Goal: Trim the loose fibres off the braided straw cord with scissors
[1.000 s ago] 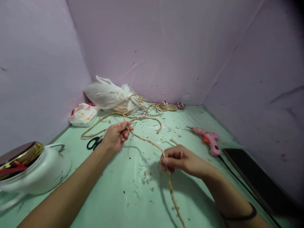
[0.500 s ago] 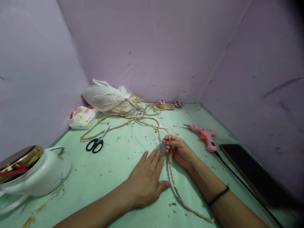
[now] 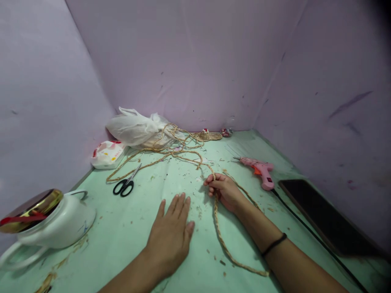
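Note:
A tan braided cord runs down the table, its lower end lying by my right forearm. My right hand is closed round this cord, pinching it between thumb and fingers. Another stretch of cord shows beyond the right hand, partly hidden behind it. From the grip the cord leads back to a loose tangle at the rear. My left hand lies palm down on the green tabletop, fingers stretched, with nothing in it, left of the cord.
Black-handled scissors lie at the left, near a white pot. A white plastic bag and a tissue pack stand at the back left. On the right are a pink glue gun, its black cable, and a dark phone-like slab.
My left hand has slid left, away from the cord. The right hand keeps its grip, and a stretch of cord now shows to its right. The view has shifted slightly.

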`<state>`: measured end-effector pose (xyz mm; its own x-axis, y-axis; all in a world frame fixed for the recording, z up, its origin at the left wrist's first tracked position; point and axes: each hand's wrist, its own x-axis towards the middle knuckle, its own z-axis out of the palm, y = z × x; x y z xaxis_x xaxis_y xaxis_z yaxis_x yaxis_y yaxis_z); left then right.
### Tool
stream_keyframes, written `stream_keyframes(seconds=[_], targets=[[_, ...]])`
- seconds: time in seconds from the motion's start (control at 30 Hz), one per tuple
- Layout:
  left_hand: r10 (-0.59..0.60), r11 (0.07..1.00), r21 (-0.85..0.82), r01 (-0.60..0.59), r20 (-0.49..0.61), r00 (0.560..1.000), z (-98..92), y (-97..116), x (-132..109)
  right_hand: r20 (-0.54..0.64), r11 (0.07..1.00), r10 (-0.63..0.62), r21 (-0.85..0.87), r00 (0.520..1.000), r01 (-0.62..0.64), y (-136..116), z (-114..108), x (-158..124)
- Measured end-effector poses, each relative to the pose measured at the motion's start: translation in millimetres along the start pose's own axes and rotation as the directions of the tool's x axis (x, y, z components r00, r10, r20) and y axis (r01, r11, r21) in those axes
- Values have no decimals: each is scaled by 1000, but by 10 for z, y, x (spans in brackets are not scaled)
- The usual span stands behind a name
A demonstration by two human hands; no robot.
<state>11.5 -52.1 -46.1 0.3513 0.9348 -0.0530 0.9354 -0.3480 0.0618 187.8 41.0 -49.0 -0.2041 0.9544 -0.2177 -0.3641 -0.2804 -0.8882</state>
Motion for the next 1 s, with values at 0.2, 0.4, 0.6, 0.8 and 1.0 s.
stream_keyframes(seconds=[0.2, 0.4, 0.6, 0.8, 1.0], targets=[[-398, 889, 103, 446, -308, 864, -37, -485, -156, 13, 1000, 6, -25, 1000, -6, -10, 14, 16], [71, 952, -264, -154, -299, 952, -185, -285, -99, 16, 999, -10, -37, 1000, 11, 12, 5, 28], [202, 933, -296, -204, -40, 979, -145, 19, 68, 31, 1000, -2, -31, 1000, 3, 6, -1, 22], [414, 882, -332, -336, 202, 887, -399, -204, -6, 37, 1000, 6, -15, 999, -6, 8, 1, 39], [255, 861, -476, -179, 99, 962, -501, -364, 33, 47, 1000, -5, -22, 999, 6, 18, 1, 51]])
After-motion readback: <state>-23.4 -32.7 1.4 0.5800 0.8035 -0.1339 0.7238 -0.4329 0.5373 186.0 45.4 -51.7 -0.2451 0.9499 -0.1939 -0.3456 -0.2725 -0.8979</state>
